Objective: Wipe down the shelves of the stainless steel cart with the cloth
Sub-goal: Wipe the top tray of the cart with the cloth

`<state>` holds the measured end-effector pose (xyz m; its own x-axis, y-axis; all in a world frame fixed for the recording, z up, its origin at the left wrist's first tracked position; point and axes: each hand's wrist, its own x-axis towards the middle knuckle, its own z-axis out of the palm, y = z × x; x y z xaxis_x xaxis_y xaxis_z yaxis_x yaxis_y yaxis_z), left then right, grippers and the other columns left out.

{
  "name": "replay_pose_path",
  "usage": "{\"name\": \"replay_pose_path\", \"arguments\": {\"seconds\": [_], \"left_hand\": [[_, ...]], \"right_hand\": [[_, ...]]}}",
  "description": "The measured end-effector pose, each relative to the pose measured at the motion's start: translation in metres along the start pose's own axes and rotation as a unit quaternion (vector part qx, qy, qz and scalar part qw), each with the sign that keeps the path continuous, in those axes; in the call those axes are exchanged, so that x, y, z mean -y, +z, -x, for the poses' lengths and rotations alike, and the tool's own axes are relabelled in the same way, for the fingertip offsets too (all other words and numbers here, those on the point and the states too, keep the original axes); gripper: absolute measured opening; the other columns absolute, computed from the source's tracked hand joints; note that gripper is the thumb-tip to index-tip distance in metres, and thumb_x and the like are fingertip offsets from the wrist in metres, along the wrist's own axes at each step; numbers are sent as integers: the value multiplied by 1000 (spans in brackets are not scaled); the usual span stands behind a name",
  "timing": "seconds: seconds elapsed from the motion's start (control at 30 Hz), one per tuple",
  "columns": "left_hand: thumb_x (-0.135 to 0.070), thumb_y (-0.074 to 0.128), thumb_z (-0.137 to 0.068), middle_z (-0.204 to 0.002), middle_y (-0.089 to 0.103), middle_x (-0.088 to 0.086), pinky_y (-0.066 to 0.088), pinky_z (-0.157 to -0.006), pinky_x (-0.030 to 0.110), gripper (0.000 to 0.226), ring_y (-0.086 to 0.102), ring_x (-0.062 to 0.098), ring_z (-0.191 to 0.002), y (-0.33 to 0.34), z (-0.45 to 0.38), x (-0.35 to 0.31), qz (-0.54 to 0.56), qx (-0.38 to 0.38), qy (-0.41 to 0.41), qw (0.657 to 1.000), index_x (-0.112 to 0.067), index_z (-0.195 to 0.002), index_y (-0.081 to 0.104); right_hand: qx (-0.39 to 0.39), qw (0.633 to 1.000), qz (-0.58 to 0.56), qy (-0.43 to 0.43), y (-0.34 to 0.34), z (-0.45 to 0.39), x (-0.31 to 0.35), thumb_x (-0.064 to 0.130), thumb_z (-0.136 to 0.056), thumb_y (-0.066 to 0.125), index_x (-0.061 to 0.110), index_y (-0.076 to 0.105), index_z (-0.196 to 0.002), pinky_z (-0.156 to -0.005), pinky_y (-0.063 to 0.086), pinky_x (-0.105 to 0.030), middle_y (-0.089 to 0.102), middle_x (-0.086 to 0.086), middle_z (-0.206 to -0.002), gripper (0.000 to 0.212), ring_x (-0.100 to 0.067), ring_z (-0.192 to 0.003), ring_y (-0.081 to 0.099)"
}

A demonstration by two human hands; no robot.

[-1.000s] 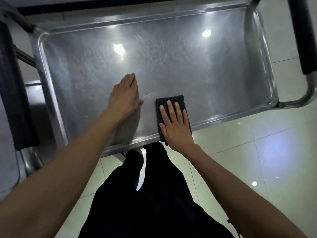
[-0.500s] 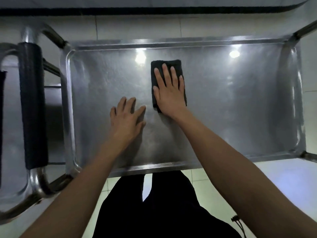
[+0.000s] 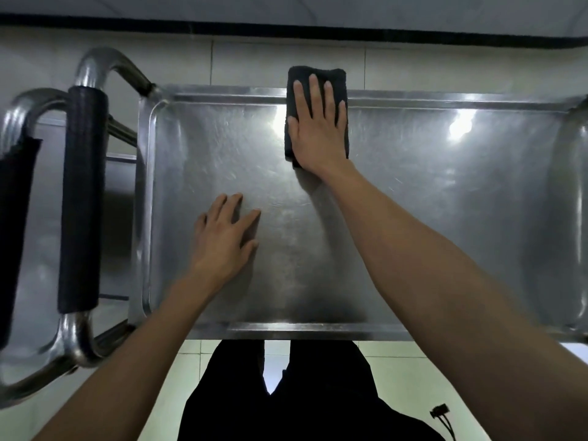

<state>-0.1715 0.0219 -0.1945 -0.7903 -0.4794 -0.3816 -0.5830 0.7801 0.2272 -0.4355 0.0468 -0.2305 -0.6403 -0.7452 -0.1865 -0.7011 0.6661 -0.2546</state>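
Observation:
The top shelf of the stainless steel cart [image 3: 429, 218] fills the view, a shallow tray with a raised rim. A folded dark cloth [image 3: 318, 76] lies at the shelf's far edge, its top lapping over the far rim. My right hand [image 3: 318, 128] presses flat on the cloth with straight fingers. Flat on the bare steel at the near left rests my left hand [image 3: 224, 240], fingers spread, holding nothing.
The cart's push handle with a black grip [image 3: 82, 198] curves off the left end. A second black-padded bar [image 3: 16, 224] shows at the far left. Pale floor tiles [image 3: 397, 370] lie below the near rim, and my dark trousers [image 3: 286, 402] stand against it.
My right hand has pushed the cloth from the near rim straight across the shelf to the far rim. My left hand has stayed planted on the steel.

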Motion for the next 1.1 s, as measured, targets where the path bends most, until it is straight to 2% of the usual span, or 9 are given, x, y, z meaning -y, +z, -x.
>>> {"name": "replay_pose_path", "arguments": {"seconds": [0.17, 0.3, 0.5, 0.7, 0.83, 0.9, 1.0, 1.1], "left_hand": [[-42, 65, -92, -164, 20, 6, 26, -116, 59, 62, 14, 31, -152, 6, 13, 15, -6, 13, -1, 1000, -31, -148, 43], [-44, 61, -94, -166, 11, 5, 24, -119, 54, 68, 8, 29, -153, 3, 18, 24, -15, 37, 35, 999, -32, -154, 32], [-32, 66, -94, -167, 9, 7, 20, -122, 52, 69, 6, 29, -153, 3, 19, 43, 10, 56, 63, 996, -26, -154, 33], [-33, 64, -95, -167, 5, 5, 24, -119, 54, 70, 3, 27, -154, -4, 19, 45, -1, 62, 91, 994, -28, -155, 29], [-37, 62, -96, -167, 3, 3, 26, -118, 53, 70, 3, 26, -154, -7, 24, 44, -14, 65, 91, 994, -30, -156, 26], [-36, 64, -95, -166, 8, 6, 28, -116, 53, 70, 7, 28, -153, -8, 26, 42, -12, 49, 92, 995, -26, -155, 28], [-39, 67, -92, -162, 21, 12, 33, -113, 54, 73, 18, 33, -148, -7, 29, 43, -23, 13, 83, 996, -12, -151, 34], [-48, 64, -90, -159, 24, 10, 27, -113, 59, 70, 15, 32, -148, -4, 29, 47, -46, 2, 64, 997, -14, -145, 39]], "right_hand": [[4, 1000, 13, -18, 17, 65, 10, 43, -105, 20, 22, 3, -161, -124, 4, -55, -4, -6, -168, 62, -29, -155, -5], [14, 1000, 20, -5, 32, 141, 23, 42, -106, 23, 23, 1, -161, -123, 4, -55, -6, -5, -168, 62, -29, -154, -7], [30, 999, 28, 22, 55, 261, 45, 42, -106, 25, 22, 1, -161, -123, 6, -55, -7, -6, -168, 64, -28, -154, -8], [50, 997, 39, 47, 71, 349, 63, 41, -106, 25, 21, -2, -161, -123, 7, -55, -11, -7, -168, 64, -28, -154, -12], [46, 996, 40, 59, 78, 372, 73, 41, -106, 23, 21, 0, -161, -124, 9, -55, -9, -7, -168, 63, -28, -154, -11], [42, 996, 40, 66, 80, 368, 77, 41, -106, 25, 21, 1, -161, -123, 10, -55, -7, -8, -168, 63, -28, -154, -9], [49, 997, 40, 34, 81, 354, 82, 40, -106, 26, 21, 1, -161, -123, 9, -55, -8, -7, -168, 63, -29, -154, -10], [41, 999, 34, 1, 79, 328, 90, 40, -106, 27, 21, 2, -161, -123, 8, -55, -5, -7, -168, 63, -28, -155, -8]]}}
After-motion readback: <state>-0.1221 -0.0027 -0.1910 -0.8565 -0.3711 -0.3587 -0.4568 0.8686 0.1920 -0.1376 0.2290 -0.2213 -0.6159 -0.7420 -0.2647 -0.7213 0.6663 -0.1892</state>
